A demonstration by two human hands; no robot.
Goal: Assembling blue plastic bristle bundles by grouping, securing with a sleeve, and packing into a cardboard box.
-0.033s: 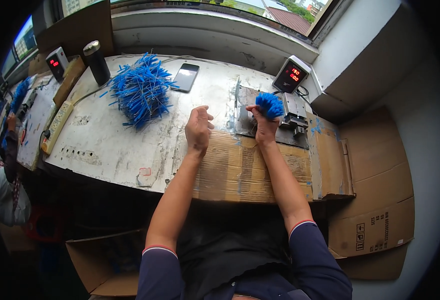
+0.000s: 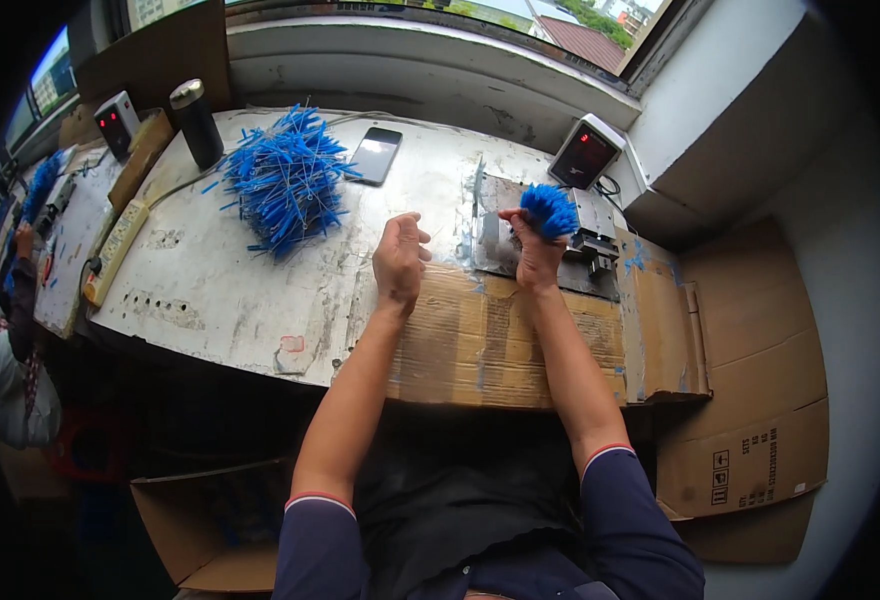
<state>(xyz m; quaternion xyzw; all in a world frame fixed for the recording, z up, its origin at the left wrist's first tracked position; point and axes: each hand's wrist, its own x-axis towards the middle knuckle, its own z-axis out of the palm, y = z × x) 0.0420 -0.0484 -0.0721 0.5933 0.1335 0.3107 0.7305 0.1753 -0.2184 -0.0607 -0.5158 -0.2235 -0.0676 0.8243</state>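
Observation:
My right hand (image 2: 538, 258) is closed round a bundle of thin blue-ended wires (image 2: 550, 210), with the blue ends fanned out at the top. It is above a dark metal plate (image 2: 500, 262), just left of a small metal fixture (image 2: 592, 235). My left hand (image 2: 400, 262) hovers over the far left edge of a cardboard sheet (image 2: 460, 335), fingers loosely bent and a little apart, with nothing visible in them. Left of it on the white table (image 2: 230, 310) is a big loose heap of the same blue-ended wires (image 2: 288, 180).
Behind the fixture stands a box with a red digital display (image 2: 587, 152). A phone (image 2: 376, 156) lies beside the heap, and a dark flask (image 2: 197, 125) and a power strip (image 2: 117, 255) are at the left. Cardboard boxes (image 2: 750, 400) stand right; another person's hand (image 2: 25, 240) shows far left.
My right hand has shifted slightly to the right with the bundle. The digits on the display box look different. My left hand is almost unmoved.

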